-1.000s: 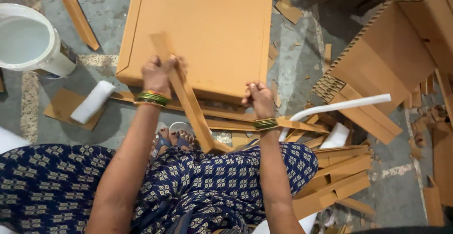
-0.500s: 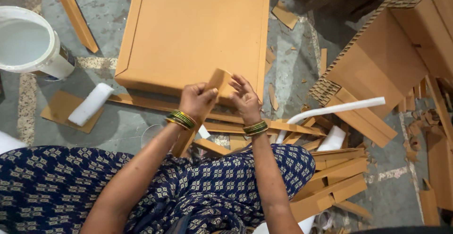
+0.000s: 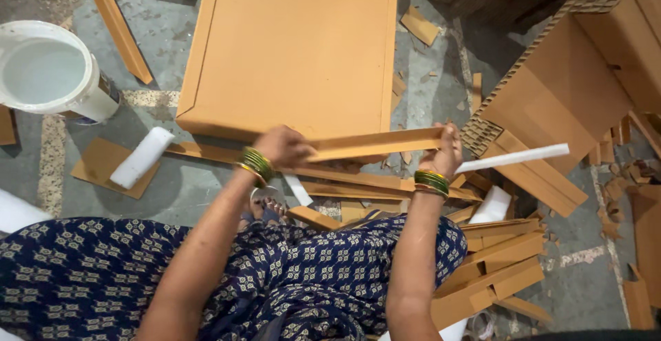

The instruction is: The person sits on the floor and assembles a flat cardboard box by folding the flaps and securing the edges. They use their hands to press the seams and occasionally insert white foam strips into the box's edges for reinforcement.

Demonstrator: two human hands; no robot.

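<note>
Over the lap | left hand [image 3: 281, 146] grip clamped on cardboard strip [image 3: 375, 144] | right hand [image 3: 444, 154] grip clamped on far end

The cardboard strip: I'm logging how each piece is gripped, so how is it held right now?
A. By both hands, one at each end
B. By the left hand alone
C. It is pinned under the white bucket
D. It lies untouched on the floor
A: the cardboard strip runs nearly level between the left hand and the right hand, each gripping one end.
</note>
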